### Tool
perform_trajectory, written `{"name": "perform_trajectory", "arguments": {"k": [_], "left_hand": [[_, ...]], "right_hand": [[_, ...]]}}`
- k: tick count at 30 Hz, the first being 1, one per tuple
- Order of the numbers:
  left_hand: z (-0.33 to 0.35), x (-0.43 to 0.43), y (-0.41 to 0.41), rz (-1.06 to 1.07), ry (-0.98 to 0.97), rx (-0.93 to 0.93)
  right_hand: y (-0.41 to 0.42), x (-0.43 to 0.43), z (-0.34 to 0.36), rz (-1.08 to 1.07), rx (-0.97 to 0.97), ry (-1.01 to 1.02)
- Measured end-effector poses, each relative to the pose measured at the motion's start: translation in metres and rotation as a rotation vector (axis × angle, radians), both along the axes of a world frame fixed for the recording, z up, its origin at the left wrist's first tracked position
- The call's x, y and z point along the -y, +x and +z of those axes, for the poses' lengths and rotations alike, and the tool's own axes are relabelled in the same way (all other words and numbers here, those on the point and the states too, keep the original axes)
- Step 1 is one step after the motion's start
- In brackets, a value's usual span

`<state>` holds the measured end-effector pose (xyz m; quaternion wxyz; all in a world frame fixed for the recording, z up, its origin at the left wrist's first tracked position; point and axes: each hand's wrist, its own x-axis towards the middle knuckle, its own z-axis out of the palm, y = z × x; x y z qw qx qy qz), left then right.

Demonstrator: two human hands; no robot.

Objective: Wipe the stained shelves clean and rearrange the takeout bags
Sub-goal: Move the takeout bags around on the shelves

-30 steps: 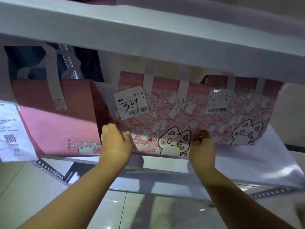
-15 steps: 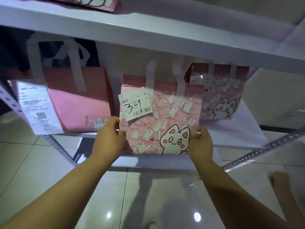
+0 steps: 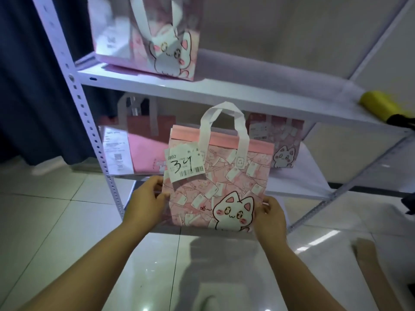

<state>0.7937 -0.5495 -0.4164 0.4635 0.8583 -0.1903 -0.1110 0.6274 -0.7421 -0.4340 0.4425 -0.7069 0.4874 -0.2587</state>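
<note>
Left hand [image 3: 146, 198]: closed on the left edge of the held bag, in front of the lower shelf; the thumb is laid on the bag's printed face.
Right hand [image 3: 270, 217]: closed on the bag's lower right corner, also in front of the lower shelf.
Held bag [image 3: 215, 180]: a pink cat-print takeout bag, kept upright between both hands just in front of the lower shelf's front edge; contact with that edge cannot be told.
Ticket [image 3: 184, 163]: stuck to the held bag's upper left face, marked "34" by hand.
Lower shelf [image 3: 298, 187]: a white board, partly covered by the held bag.
Plain pink bag [image 3: 146, 149]: stood on the lower shelf at its left end, with a receipt [image 3: 116, 158] hung on its front.
Far cat bag [image 3: 280, 144]: stood on the lower shelf toward its right rear.
Upper shelf [image 3: 247, 90]: set directly above the lower shelf.
Upper bag [image 3: 157, 41]: placed above the lower shelf's left half, on the upper shelf.
Yellow object [image 3: 379, 106]: laid above the lower shelf's right end, on the upper shelf; its kind cannot be told.
</note>
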Motion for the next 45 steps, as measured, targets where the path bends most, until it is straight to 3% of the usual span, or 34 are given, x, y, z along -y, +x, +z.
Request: {"name": "perform_trajectory", "arguments": {"k": [12,24,35,45], "left_hand": [[0.114,-0.017,0.006,-0.012,-0.173,0.168],[0.208,0.056,0.029,-0.037,-0.263,0.303],[0.218,0.144,0.05,-0.098,-0.317,0.357],[0.204,0.192,0.066,0.004,-0.227,0.446]], "right_hand": [[0.009,0.005,0.116,0.085,0.166,-0.157],[0.033,0.083,0.201,0.068,0.344,-0.261],[0.045,0.168,0.228,0.034,0.4,-0.275],[0.075,0.214,0.22,0.04,0.331,-0.268]]}}
